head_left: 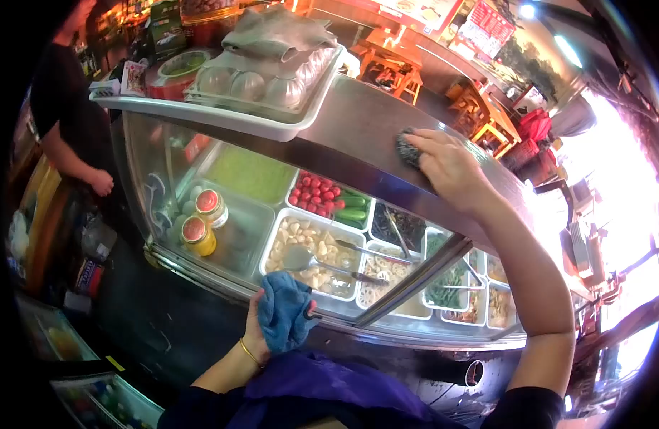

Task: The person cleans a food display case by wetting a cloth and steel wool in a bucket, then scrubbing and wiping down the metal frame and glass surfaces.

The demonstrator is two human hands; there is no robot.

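Note:
On the metal top of the food display case (pixel 358 118), my right hand (pixel 444 166) presses a dark scouring pad (pixel 408 148) against the surface. Low in front of the case, my left hand (pixel 254 325) grips a bunched blue cloth (pixel 283 311). Behind the cloth, inside the case, a white tray of pale pieces (pixel 297 236) holds a large metal spoon (pixel 301 258). Two jars with red lids, the nearer one yellow (pixel 199 237), stand to the left. Trays of red radishes (pixel 315 194) and green cucumbers (pixel 353 209) lie farther back.
A white tray (pixel 290 129) with clear domed packs and a grey cloth (pixel 272 36) sits on the case's left end. A person in dark clothes (pixel 65 107) stands at the left. Wooden tables (pixel 390 46) are beyond the case.

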